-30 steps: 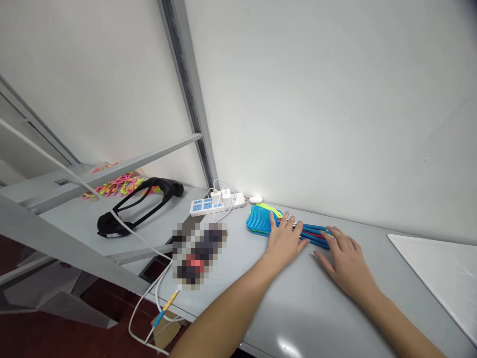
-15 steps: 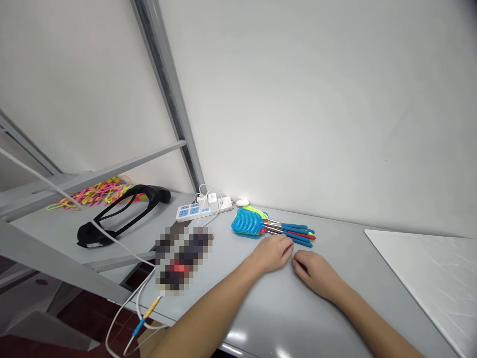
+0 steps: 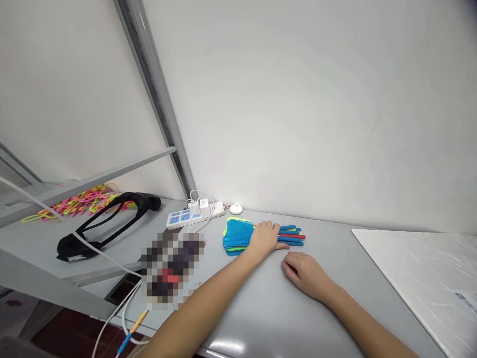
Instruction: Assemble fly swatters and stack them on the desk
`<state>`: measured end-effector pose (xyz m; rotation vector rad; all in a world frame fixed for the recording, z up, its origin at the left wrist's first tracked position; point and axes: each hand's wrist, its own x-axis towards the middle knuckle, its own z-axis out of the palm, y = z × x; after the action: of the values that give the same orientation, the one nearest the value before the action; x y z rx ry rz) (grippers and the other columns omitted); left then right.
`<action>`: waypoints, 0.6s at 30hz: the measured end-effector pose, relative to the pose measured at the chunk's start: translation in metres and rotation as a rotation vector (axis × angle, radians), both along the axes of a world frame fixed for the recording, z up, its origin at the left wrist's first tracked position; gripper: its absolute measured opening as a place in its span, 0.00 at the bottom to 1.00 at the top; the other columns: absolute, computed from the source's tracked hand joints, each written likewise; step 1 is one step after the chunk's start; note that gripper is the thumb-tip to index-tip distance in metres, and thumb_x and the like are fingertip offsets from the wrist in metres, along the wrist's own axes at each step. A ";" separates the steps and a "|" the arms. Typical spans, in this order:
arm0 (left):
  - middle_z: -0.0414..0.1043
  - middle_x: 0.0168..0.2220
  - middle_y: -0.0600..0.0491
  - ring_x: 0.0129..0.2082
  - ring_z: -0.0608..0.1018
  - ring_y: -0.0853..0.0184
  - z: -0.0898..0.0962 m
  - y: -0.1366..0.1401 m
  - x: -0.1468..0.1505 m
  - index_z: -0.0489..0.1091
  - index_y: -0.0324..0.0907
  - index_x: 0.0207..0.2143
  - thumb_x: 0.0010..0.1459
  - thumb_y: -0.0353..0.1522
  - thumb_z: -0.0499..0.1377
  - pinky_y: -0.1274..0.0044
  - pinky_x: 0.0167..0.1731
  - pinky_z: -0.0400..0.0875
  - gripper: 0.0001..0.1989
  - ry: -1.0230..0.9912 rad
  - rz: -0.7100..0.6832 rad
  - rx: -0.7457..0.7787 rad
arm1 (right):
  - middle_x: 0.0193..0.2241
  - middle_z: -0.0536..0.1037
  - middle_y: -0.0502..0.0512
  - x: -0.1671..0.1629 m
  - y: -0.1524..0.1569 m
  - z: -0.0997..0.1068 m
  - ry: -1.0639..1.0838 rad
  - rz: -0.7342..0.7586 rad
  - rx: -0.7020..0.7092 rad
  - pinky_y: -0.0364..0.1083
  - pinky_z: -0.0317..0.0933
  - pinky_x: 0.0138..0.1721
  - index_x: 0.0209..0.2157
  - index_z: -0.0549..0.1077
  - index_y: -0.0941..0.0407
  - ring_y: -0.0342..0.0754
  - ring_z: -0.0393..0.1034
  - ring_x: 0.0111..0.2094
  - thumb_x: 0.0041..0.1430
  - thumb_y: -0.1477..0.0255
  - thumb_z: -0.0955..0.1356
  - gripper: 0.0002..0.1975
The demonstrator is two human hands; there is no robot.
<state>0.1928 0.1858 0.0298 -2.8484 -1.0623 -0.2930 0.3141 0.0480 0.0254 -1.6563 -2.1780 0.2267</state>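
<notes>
The left hand (image 3: pixel 264 237) lies palm down on a stack of swatters (image 3: pixel 238 234) at the far side of the table (image 3: pixel 261 308). Its forearm runs up from the near left edge of the view, stretched almost straight toward the wall (image 3: pixel 298 99). The fingers are loosely spread and nearly flat, pressing on the metal necks where the mesh heads meet the handles (image 3: pixel 292 235); they rest on top of the stack and are not curled round it. The thumb points right along the near edge of the handles.

The right hand (image 3: pixel 303 272) rests on the bare table just near of the handle ends, apart from them. Its forearm comes in from the near right corner. The fingers are curled under in a loose half fist, knuckles up, with nothing in them.

The swatters lie flat close to the wall, blue mesh head to the left with a green edge showing beneath it, blue and red handles fanned to the right.

Just left of the heads sits a small white puck (image 3: pixel 235 209), and left of that a power strip (image 3: pixel 194 215) with plugs and white cables. A blurred-out patch lies near of the strip. Farther left are a black strap (image 3: pixel 104 219) and a heap of pink and yellow bands (image 3: pixel 74 203). A white sheet (image 3: pixel 421 268) covers the table's right end.
</notes>
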 end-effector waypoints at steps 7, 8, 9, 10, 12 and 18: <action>0.73 0.35 0.43 0.35 0.77 0.54 -0.002 -0.016 -0.019 0.68 0.38 0.43 0.56 0.60 0.48 0.68 0.34 0.67 0.34 0.057 -0.036 0.034 | 0.29 0.74 0.52 -0.006 -0.002 -0.002 0.008 0.033 0.022 0.46 0.57 0.33 0.28 0.67 0.54 0.47 0.66 0.30 0.68 0.71 0.57 0.14; 0.74 0.35 0.44 0.35 0.77 0.55 -0.001 -0.017 -0.021 0.68 0.38 0.43 0.57 0.60 0.47 0.68 0.35 0.67 0.34 0.056 -0.040 0.042 | 0.29 0.74 0.52 -0.007 -0.002 -0.002 0.008 0.037 0.025 0.46 0.57 0.32 0.29 0.67 0.54 0.47 0.66 0.30 0.68 0.71 0.57 0.14; 0.74 0.35 0.44 0.35 0.77 0.55 -0.001 -0.018 -0.023 0.68 0.38 0.43 0.58 0.59 0.46 0.68 0.35 0.67 0.34 0.053 -0.042 0.052 | 0.29 0.74 0.52 -0.007 -0.003 -0.002 0.007 0.040 0.028 0.46 0.57 0.32 0.29 0.67 0.54 0.47 0.66 0.30 0.68 0.71 0.58 0.14; 0.74 0.35 0.43 0.36 0.77 0.54 -0.001 -0.019 -0.025 0.68 0.38 0.43 0.58 0.59 0.46 0.67 0.37 0.67 0.34 0.048 -0.042 0.062 | 0.29 0.74 0.52 -0.008 -0.003 -0.002 0.007 0.043 0.031 0.46 0.57 0.32 0.29 0.67 0.54 0.47 0.66 0.30 0.68 0.71 0.58 0.14; 0.74 0.36 0.43 0.38 0.76 0.54 0.000 -0.020 -0.027 0.68 0.38 0.44 0.58 0.59 0.46 0.63 0.42 0.66 0.34 0.036 -0.041 0.084 | 0.29 0.74 0.52 -0.009 -0.003 -0.002 0.006 0.045 0.037 0.45 0.57 0.32 0.29 0.67 0.54 0.47 0.67 0.30 0.67 0.71 0.58 0.13; 0.74 0.39 0.42 0.42 0.75 0.53 0.002 -0.026 -0.033 0.68 0.38 0.50 0.58 0.59 0.47 0.52 0.56 0.52 0.36 -0.002 -0.050 0.125 | 0.29 0.75 0.51 -0.009 -0.002 -0.005 -0.007 0.055 0.052 0.45 0.58 0.31 0.29 0.67 0.54 0.46 0.68 0.30 0.67 0.72 0.58 0.12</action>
<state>0.1603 0.1599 0.0322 -2.7671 -0.9394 -0.3526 0.3049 0.0456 0.0201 -1.5729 -2.2181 0.1782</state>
